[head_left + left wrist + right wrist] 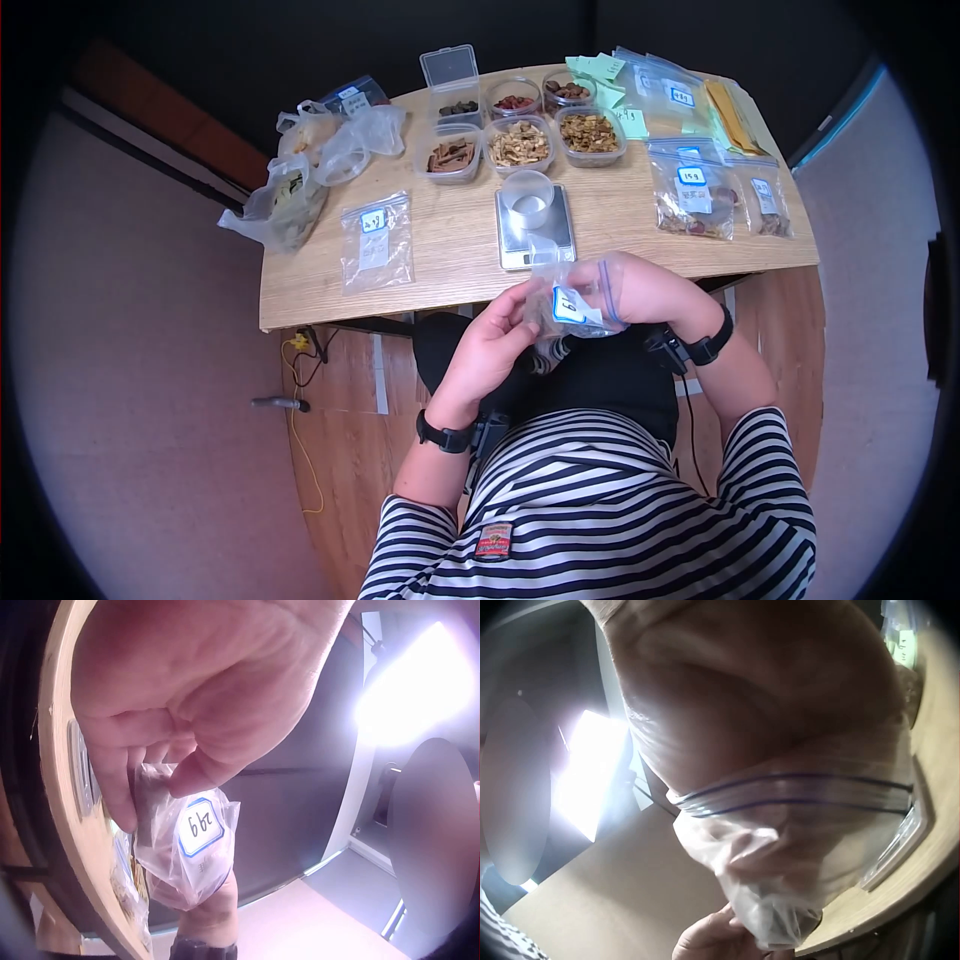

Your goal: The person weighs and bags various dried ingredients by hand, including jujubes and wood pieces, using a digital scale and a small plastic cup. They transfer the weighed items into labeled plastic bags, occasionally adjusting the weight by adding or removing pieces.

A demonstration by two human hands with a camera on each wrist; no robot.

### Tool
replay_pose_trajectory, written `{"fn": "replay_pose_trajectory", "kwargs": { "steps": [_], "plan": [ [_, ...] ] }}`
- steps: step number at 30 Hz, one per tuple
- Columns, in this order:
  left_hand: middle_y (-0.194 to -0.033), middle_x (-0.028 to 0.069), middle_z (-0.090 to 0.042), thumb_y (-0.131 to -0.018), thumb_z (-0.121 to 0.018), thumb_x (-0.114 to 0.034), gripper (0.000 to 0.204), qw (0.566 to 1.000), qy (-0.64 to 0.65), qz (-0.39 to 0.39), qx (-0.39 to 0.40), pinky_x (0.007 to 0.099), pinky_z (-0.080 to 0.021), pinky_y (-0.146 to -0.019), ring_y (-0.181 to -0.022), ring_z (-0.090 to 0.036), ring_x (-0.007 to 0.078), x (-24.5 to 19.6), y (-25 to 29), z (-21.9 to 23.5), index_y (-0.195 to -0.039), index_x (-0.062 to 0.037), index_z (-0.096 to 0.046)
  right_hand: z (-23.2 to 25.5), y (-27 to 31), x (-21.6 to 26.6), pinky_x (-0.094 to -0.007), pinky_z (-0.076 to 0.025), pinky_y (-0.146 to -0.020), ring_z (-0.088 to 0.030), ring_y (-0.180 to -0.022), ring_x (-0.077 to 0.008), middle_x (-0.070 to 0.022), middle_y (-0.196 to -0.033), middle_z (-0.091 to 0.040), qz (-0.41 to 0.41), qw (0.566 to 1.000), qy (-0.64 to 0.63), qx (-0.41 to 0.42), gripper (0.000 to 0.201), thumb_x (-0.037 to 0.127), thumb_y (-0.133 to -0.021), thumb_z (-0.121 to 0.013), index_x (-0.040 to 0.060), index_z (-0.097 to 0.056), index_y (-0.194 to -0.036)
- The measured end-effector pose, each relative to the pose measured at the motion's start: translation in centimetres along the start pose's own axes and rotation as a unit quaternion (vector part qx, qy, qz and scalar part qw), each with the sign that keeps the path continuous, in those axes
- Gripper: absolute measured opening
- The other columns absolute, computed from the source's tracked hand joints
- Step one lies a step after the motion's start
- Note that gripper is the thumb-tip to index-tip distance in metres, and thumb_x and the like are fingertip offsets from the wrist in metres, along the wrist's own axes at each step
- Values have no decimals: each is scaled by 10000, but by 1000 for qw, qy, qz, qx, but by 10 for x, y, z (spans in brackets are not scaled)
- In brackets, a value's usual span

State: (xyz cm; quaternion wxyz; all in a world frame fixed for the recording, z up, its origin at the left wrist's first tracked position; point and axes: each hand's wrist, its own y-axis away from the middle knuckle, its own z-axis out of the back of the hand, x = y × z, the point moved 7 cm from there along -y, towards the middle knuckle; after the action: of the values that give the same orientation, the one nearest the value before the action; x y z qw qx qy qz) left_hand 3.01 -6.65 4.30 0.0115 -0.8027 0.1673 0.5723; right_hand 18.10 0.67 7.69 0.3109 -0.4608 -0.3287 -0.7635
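Observation:
My left hand (490,345) pinches the bottom end of a clear zip bag (545,318) between thumb and fingers, close in front of the table edge. A blue-bordered label (201,827) with handwriting is stuck on the bag. My right hand (650,290) reaches in through the bag's mouth, past the blue zip lines (795,801). Crumpled plastic blurs its fingers, so I cannot tell how they lie. Just beyond the bag stands a flat digital scale (508,250), bearing a clear round cup (528,200).
Behind the scale are clear tubs of dried pieces, among them brown strips (452,156) and pale slices (520,145). A labelled zip bag (378,250) lies left; filled bags (693,200) lie right. Knotted plastic bags (290,200) sit at the left edge.

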Motion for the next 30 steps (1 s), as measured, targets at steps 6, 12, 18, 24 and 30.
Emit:
{"fn": "replay_pose_trajectory", "kwargs": {
  "steps": [6,12,18,24,30],
  "plan": [
    [-1293,83,-627,-985,-535,39,504,999,21,-7,-24,293,-467,-1037,-1180,-604,145,5,-6,1,-1475,24,-417,-9,-8,-2,-343,-534,-780,-692,-820,-251,-127,-931,-726,16,994,92,-48,272,206,-924,-662,89,-699,-1167],
    [-1299,94,-623,-987,-540,30,493,999,-3,-31,-23,291,-462,-1043,-1185,-598,136,4,-4,4,-1465,32,-421,-11,-8,7,-320,-527,-778,-671,-813,-180,-92,-904,-717,19,997,34,-67,235,146,-879,-712,31,-682,-1081],
    [-1247,94,-645,-990,-559,9,454,997,-14,-52,-56,342,-529,-994,-1132,-629,166,3,-6,13,-1436,0,-471,-8,-10,25,-308,-522,-748,-648,-796,-145,-79,-886,-713,24,997,-1,-73,221,177,-885,-742,21,-676,-1028],
    [-1172,73,-661,-992,-561,-22,363,992,23,-67,-105,310,-566,-908,-1047,-654,146,1,-6,34,-1353,-11,-528,0,-20,32,-283,-518,-739,-623,-784,-112,-50,-850,-698,-4,996,-55,-64,219,182,-905,-747,21,-682,-1039],
    [-1206,65,-653,-987,-531,-25,350,975,114,-110,-158,349,-567,-907,-1074,-658,173,-6,-4,62,-1337,-39,-537,13,-31,50,-242,-515,-714,-629,-760,-84,-17,-884,-679,-1,990,-119,-71,219,133,-910,-734,21,-662,-1083]
  ]
}}
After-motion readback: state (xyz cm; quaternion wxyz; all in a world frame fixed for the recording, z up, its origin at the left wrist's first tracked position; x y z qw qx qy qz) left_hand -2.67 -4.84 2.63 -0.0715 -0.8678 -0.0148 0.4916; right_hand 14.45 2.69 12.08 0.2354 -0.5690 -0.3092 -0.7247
